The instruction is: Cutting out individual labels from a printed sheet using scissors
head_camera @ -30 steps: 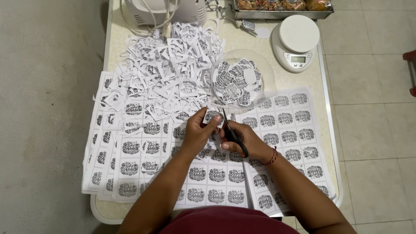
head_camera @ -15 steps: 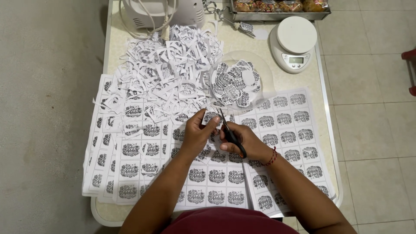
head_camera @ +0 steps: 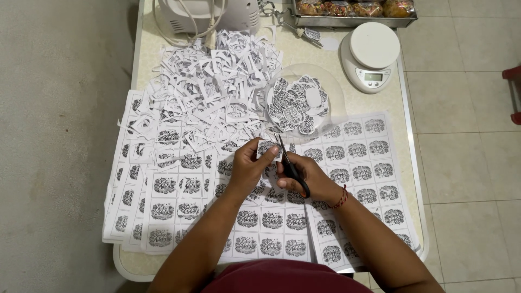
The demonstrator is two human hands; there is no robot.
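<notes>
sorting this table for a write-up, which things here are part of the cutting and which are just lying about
In use:
left hand holding a paper piece
right hand with scissors
printed sheets
bowl of cut-outs
scrap pile

Lying about:
scale
white appliance
food tray

Person, seen from above by the head-worn camera.

- Left hand [head_camera: 247, 169]: bare, no ring or band visible; forearm bare from wrist to elbow, no sleeve in view.
- Right hand [head_camera: 308, 176]: bare; forearm likewise uncovered.
- Thin red thread bracelet with small beads [head_camera: 341, 197]: worn round the right wrist, at 4 o'clock from the right hand; a short loose end sticks out from it.
- Dark red fabric garment [head_camera: 282, 278]: plain, smooth, no print or seam showing; fills the lower edge of the view at 6 o'clock, between the two arms.
</notes>
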